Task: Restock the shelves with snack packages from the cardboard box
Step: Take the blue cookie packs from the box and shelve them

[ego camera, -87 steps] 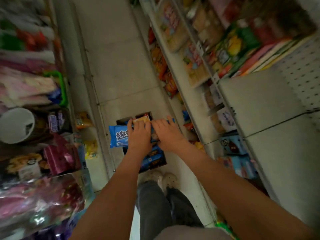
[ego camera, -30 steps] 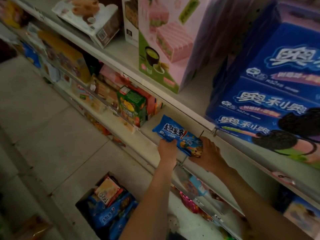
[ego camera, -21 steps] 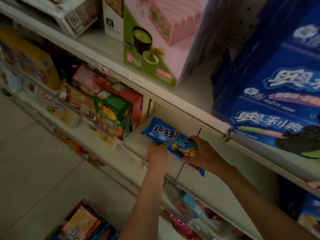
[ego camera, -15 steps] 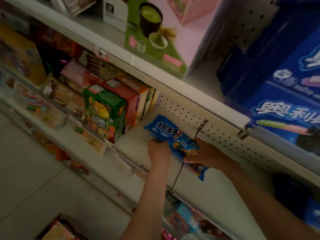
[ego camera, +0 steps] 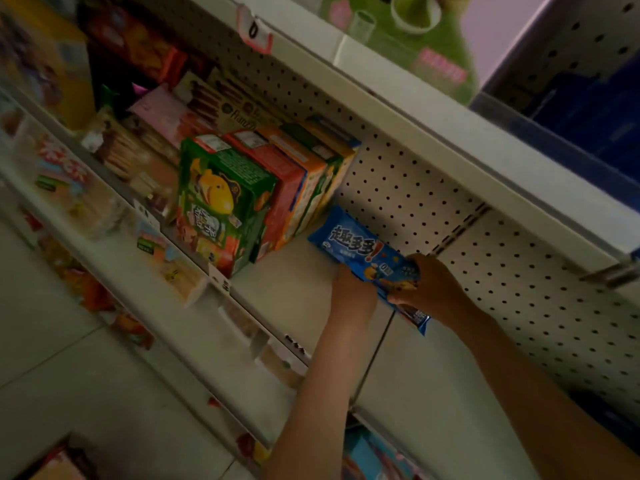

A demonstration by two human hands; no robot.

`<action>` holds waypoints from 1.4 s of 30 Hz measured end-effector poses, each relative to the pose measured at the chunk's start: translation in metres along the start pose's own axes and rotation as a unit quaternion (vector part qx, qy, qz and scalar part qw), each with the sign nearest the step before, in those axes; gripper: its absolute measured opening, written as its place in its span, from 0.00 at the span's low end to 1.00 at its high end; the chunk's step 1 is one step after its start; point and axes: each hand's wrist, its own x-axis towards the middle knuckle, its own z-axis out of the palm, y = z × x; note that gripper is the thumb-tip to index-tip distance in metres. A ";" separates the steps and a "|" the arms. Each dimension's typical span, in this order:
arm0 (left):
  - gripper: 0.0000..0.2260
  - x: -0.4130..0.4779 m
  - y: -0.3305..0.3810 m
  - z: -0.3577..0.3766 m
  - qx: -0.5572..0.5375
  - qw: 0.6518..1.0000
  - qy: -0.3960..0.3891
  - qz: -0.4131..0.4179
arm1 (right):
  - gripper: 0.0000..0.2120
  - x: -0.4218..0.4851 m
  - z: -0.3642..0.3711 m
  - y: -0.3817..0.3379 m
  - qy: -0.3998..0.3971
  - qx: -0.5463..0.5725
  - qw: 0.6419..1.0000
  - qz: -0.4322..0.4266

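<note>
A blue cookie package (ego camera: 356, 245) with white lettering lies over the white shelf (ego camera: 294, 289), its far end close to the pegboard back wall. My left hand (ego camera: 351, 292) grips its near long edge from below. My right hand (ego camera: 431, 289) is closed over its right part, and the package's right end sticks out under that hand. A corner of the cardboard box (ego camera: 59, 462) shows on the floor at the bottom left, with one orange pack visible inside.
A row of upright snack boxes (ego camera: 249, 199), green in front, then red and orange, stands just left of the package. The pegboard (ego camera: 433, 202) backs the shelf. Large pink-green and blue boxes sit on the shelf above. More packs fill lower shelves.
Both hands lifted the blue package from the floor box up to the shelf and pushed it deeper toward the pegboard. My view moved closer and up.
</note>
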 end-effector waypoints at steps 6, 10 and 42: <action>0.26 -0.003 0.002 0.005 -0.036 0.995 -0.089 0.006 | 0.34 0.010 0.004 0.007 0.055 -0.053 0.997 0.030; 0.27 0.005 0.011 0.008 -0.005 0.993 -0.115 0.039 | 0.36 0.013 0.005 0.007 0.085 -0.102 0.990 0.048; 0.16 -0.119 -0.050 -0.202 -0.051 0.965 0.199 0.163 | 0.19 -0.153 0.107 -0.206 0.016 0.152 0.944 -0.291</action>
